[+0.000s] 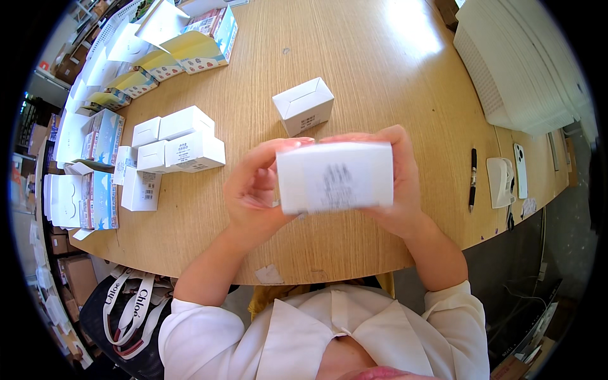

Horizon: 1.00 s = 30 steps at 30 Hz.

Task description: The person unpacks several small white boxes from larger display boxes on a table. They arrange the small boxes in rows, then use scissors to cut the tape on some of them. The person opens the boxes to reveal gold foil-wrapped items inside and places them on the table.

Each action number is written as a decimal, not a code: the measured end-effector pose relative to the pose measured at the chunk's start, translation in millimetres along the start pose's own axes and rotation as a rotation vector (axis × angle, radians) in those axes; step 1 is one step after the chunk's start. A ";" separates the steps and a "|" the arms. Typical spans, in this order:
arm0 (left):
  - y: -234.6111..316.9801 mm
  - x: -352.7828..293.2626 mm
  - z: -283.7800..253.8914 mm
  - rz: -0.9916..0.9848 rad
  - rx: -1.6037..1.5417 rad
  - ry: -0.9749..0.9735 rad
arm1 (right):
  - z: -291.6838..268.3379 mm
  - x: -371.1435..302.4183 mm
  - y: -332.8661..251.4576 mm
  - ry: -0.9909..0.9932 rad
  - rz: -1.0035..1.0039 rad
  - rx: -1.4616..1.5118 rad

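Pale wood grain runs across a broad tabletop [386, 95] whose curved front edge faces the person. Closest is the person's white blouse [202, 335], with a black bag [95, 316] with pale straps below the table edge at left. A whitish paper scrap [269, 274] lies near that edge.

Just above the table's front portion, both hands hold a white carton [335, 180], its dark print blurred. The left hand [253, 183] is partly open, its bent fingers and thumb gripping the carton's left end. The right hand [402, 183] is curved around the right end, its fingers partly hidden behind the carton.

Off to the right lie a black pen [473, 180], a white plastic object [500, 182] and a pale smartphone [520, 171]. Leftward, several small white boxes [183, 142] sit clustered; a lone white box [304, 107] stands just beyond the hands. Farther back at left are open display cartons [212, 47] with blue sides and yellow flaps; stacked white plastic bins [516, 69] stand at upper right.
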State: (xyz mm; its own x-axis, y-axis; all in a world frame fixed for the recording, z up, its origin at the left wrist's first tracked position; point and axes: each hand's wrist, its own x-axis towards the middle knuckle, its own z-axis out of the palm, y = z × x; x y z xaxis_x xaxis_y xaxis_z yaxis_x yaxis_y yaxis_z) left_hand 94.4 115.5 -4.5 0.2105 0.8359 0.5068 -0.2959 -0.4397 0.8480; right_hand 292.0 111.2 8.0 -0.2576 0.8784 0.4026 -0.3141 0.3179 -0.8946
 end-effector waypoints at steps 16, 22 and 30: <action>11.0 -1.5 -5.8 -0.346 -0.029 0.187 | 5.0 -2.9 -8.9 0.062 0.240 -0.086; 10.0 -2.3 -6.3 -0.317 -0.047 0.185 | 4.5 -3.8 -8.6 0.065 0.217 -0.098; 7.6 -7.7 -7.0 -0.205 0.006 0.168 | 3.4 -4.8 -9.8 0.023 0.205 -0.132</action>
State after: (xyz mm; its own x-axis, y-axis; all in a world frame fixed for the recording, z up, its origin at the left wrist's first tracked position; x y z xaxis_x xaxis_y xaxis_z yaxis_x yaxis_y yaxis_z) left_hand 84.1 108.0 -3.1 0.1077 0.9504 0.2919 -0.2576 -0.2569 0.9315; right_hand 293.2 102.6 15.4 -0.2821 0.9368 0.2071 -0.1348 0.1751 -0.9753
